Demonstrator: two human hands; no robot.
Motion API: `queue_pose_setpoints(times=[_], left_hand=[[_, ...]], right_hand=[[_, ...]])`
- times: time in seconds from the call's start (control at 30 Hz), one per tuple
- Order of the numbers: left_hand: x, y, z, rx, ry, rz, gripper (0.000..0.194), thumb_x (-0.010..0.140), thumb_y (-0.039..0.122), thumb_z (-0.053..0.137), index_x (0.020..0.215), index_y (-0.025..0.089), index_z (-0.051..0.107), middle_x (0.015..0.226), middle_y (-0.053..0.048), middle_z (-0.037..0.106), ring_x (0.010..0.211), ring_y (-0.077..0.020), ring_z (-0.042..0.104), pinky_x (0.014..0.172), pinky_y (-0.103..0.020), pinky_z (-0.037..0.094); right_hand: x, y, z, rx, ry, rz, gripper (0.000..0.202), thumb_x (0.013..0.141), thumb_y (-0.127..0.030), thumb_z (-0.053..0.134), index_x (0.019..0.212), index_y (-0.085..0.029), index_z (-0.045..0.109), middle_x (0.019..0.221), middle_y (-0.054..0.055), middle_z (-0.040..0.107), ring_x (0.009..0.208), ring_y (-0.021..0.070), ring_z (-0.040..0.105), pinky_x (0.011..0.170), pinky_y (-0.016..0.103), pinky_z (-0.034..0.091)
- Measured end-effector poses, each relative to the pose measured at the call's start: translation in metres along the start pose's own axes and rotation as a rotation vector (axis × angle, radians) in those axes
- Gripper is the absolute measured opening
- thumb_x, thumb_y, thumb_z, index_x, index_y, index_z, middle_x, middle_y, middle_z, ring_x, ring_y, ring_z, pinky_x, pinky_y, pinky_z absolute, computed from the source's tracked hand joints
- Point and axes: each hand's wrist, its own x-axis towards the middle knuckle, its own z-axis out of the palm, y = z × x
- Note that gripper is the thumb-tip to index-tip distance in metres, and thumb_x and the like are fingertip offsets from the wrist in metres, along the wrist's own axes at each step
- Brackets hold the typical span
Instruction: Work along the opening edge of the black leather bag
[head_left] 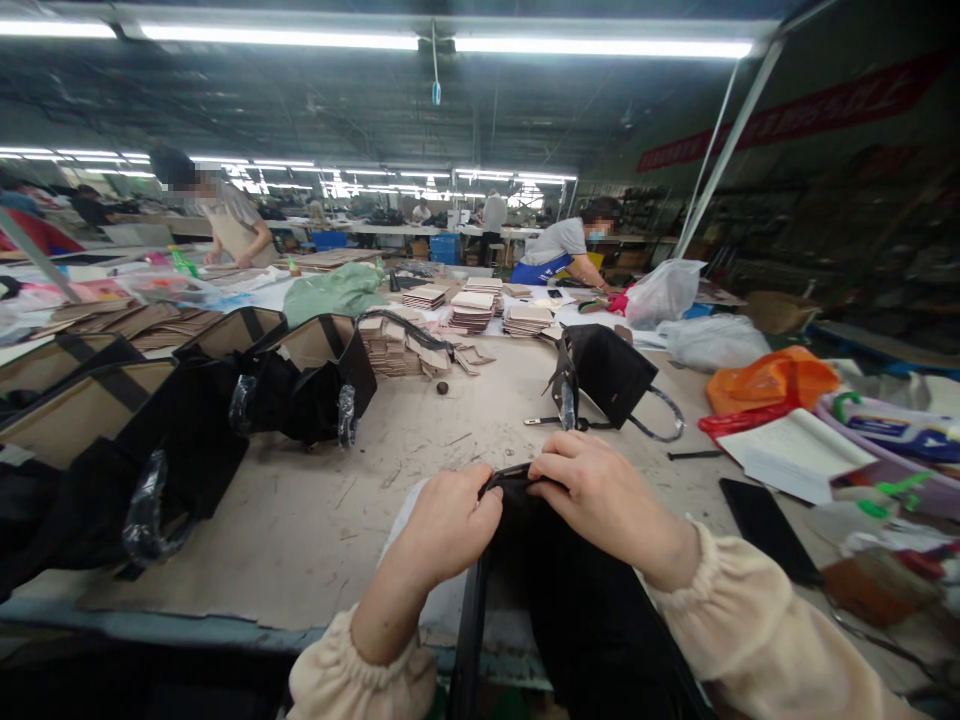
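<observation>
A black bag (592, 610) lies over the front edge of the table, close to me. My left hand (454, 520) pinches the bag's far edge at its left part. On the same edge, a little to the right, my right hand (589, 490) grips with thumb and fingers. The edge runs between the two hands as a dark folded strip. Just beyond my right hand stands a finished-looking black handbag (611, 370), its handle wrapped in clear plastic. What the fingertips press together inside the fold is hidden.
Several black bags with tan insides (319, 350) stand at left. Stacks of brown pieces (405, 345) lie behind. At right are a phone (769, 530), a notebook (795, 455), an orange bag (772, 380) and a bottle with a green cap (855, 520). Two people work across the table.
</observation>
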Motion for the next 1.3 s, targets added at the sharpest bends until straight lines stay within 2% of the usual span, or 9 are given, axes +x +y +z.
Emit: queue_pose_setpoints(times=[0.27,0.6,0.73,0.87,1.3], left_hand=[[0.0011,-0.0013,0.0009,-0.051,0.017,0.015,0.019,0.087,0.024,0.041,0.071,0.019,0.05,0.067,-0.001,0.06,0.062,-0.0143,0.053,0.058,-0.026,0.029],[0.0016,-0.0021,-0.0001,-0.12,-0.009,-0.013,0.025,0.088,0.026,0.04,0.066,0.018,0.049,0.064,0.0,0.058,0.06,-0.0119,0.051,0.057,-0.024,0.029],[0.0025,-0.002,-0.0015,-0.137,-0.019,-0.02,0.026,0.089,0.025,0.038,0.067,0.018,0.05,0.066,0.0,0.059,0.063,-0.0121,0.052,0.058,-0.024,0.03],[0.0024,-0.0023,-0.0022,-0.139,-0.021,-0.015,0.025,0.089,0.024,0.038,0.07,0.019,0.053,0.069,-0.001,0.061,0.065,-0.0125,0.053,0.059,-0.024,0.031],[0.0032,-0.0031,-0.0027,-0.124,-0.021,-0.012,0.024,0.089,0.023,0.039,0.067,0.018,0.048,0.066,0.001,0.058,0.062,-0.0113,0.05,0.058,-0.024,0.027]], right_hand=[[0.0019,-0.0011,0.0006,0.043,0.018,0.054,0.012,0.086,-0.028,0.057,0.079,-0.021,0.064,0.084,0.002,0.058,0.084,0.0156,0.052,0.076,0.03,0.037],[0.0051,-0.006,0.0033,0.056,0.047,0.147,0.01,0.081,-0.022,0.061,0.073,-0.02,0.065,0.078,0.0,0.058,0.081,0.0146,0.053,0.074,0.029,0.036],[0.0046,-0.006,0.0019,0.072,0.034,0.125,0.01,0.08,-0.021,0.062,0.07,-0.02,0.065,0.075,0.0,0.058,0.08,0.0147,0.053,0.074,0.03,0.034],[0.003,-0.0025,0.0031,0.089,0.042,0.094,0.012,0.082,-0.028,0.063,0.072,-0.022,0.066,0.076,-0.001,0.059,0.081,0.0145,0.053,0.079,0.032,0.033],[0.0057,-0.0068,0.0079,0.032,0.102,0.13,0.015,0.084,-0.027,0.061,0.071,-0.021,0.067,0.074,0.0,0.06,0.08,0.0148,0.054,0.081,0.032,0.033]])
